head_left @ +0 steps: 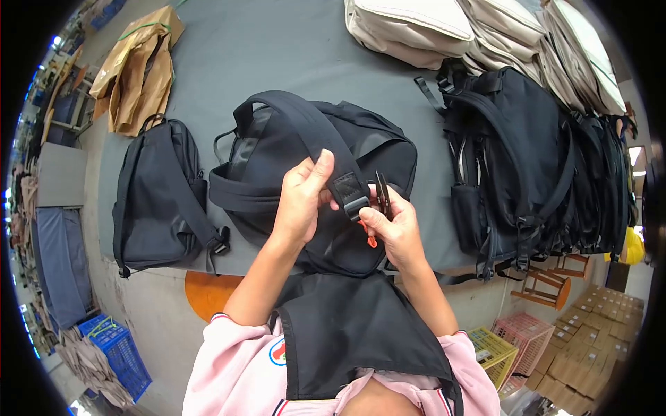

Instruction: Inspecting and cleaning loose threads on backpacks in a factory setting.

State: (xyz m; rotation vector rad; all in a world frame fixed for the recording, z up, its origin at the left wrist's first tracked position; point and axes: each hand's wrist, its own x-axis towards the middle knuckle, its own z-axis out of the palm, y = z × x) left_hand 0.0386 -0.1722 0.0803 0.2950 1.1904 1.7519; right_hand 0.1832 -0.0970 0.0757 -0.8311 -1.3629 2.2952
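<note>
A black backpack [388, 156] lies on the grey table in front of me, its padded shoulder strap [295, 118] raised toward me. My left hand [303, 197] grips this strap just above its sewn end, thumb up. Dark, narrow-bladed thread snips [383, 194] sit in my right hand [394, 225], blades pointing away from me. An orange piece [372, 241] hangs below them. The same hand's thumb and fingers pinch the strap's black plastic buckle [356, 206]. Part of the webbing beneath the buckle is hidden by my fingers.
A smaller black backpack [163, 201] lies at the left, below a brown paper bag [139, 76]. Several black backpacks [513, 152] stand at the right, with pale bags [416, 31] behind them. Crates [121, 353], a wooden stool [548, 288] and cartons [586, 340] are on the floor.
</note>
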